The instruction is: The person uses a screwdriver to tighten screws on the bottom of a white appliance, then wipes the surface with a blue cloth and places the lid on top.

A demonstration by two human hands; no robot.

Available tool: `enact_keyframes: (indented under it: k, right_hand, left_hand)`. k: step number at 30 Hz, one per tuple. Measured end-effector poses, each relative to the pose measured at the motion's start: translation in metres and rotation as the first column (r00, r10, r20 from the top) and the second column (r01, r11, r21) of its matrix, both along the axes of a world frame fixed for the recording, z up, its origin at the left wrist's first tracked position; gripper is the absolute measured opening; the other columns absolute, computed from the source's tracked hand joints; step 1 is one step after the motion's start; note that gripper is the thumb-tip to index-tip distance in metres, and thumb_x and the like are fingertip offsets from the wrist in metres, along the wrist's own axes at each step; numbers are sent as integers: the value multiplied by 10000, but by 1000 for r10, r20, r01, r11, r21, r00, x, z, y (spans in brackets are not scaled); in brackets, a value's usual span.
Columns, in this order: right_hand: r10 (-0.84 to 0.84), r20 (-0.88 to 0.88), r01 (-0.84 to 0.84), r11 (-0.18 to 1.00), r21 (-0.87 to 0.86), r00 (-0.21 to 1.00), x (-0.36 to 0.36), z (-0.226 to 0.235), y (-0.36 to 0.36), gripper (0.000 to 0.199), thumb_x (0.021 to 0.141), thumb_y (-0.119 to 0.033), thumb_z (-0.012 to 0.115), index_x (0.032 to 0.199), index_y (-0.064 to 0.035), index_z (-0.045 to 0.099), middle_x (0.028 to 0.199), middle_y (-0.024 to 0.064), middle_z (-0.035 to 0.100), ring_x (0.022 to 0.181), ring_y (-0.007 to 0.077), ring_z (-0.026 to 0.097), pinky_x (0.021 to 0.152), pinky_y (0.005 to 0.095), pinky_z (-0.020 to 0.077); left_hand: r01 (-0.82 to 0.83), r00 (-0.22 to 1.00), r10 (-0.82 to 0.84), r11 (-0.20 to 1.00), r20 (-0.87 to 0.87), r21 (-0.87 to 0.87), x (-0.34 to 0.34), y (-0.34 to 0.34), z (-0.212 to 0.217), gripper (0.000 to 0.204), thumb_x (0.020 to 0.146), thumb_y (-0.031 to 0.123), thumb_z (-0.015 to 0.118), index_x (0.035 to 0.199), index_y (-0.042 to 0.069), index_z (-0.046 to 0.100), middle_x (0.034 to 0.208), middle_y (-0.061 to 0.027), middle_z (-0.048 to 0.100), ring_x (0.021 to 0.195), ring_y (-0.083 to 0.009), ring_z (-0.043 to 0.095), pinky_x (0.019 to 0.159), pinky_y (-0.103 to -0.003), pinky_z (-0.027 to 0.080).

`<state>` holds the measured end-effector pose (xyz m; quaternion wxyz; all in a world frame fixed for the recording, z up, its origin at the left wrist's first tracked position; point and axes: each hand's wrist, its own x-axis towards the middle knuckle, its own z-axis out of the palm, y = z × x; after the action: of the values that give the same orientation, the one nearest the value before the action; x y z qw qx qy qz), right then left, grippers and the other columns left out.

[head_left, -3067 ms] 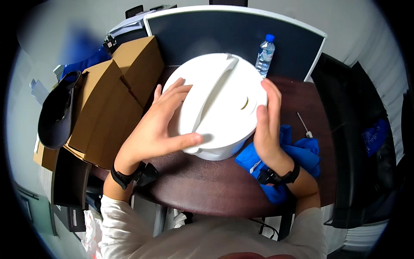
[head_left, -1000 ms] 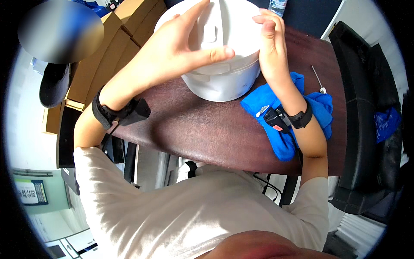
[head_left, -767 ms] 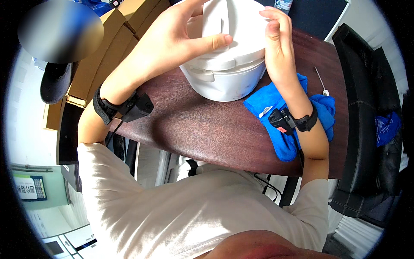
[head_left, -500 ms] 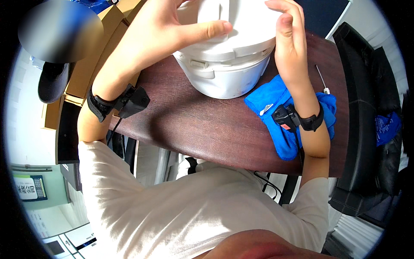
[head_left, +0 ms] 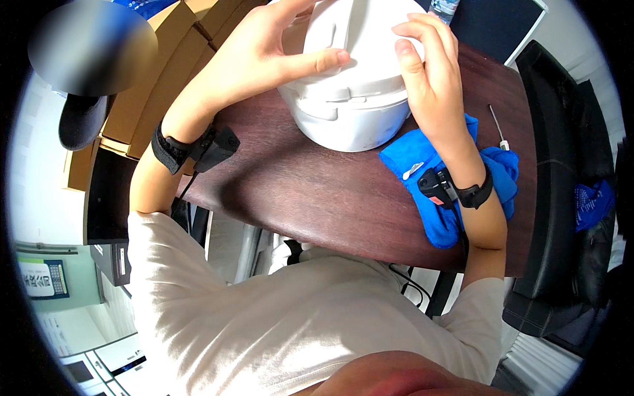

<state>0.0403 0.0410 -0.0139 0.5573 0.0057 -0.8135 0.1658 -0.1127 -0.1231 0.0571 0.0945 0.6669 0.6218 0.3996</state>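
Observation:
A white, round lidded container (head_left: 353,125), shaped like a rice cooker, stands on the dark wood table (head_left: 310,198). Its white lid (head_left: 376,43) has a raised strip (head_left: 328,33) across the top and lies over the rim, with a latch-like tab on the front. My left hand (head_left: 277,56) grips the lid from the left, thumb across the front end of the strip; its other fingertips run out of sight at the upper edge. At the lid's right edge rests my right hand (head_left: 432,69), fingers apart and stretched, thumb against the lid.
Under my right forearm lies a crumpled blue cloth (head_left: 429,218). A thin screwdriver-like tool (head_left: 498,129) sits beside it. Cardboard boxes (head_left: 155,86) stand at the left, a black chair (head_left: 551,178) at the right. A clear bottle (head_left: 444,8) shows behind the container.
The lid, tilted with a wider gap at the rim before, now sits lower and flatter. My right hand has moved left, further onto the lid. The whole view has shifted slightly.

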Motion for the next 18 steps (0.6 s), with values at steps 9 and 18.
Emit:
enact_keyframes:
  k: [9,18]
  right_hand:
    - [-91,-31,96,973,211,995,5,2,-1,277,818,-285,668,889,-21,619,968,134,579,987,321,520,892,408,400]
    - [90,-13,-87,985,148,996,4,3,15,304,835,-286,656,953,-6,636,1047,180,603,1021,351,563,909,412,426]
  left_hand:
    - [47,979,-49,999,-199,-18,-4,-6,2,643,867,345,642,1381,21,433,1265,-148,563,1177,-196,500,1003,-324,381]
    - [97,942,-96,995,-322,-13,15,-6,27,741,803,343,667,1348,-82,401,1227,-282,539,1116,-327,563,956,-374,435]
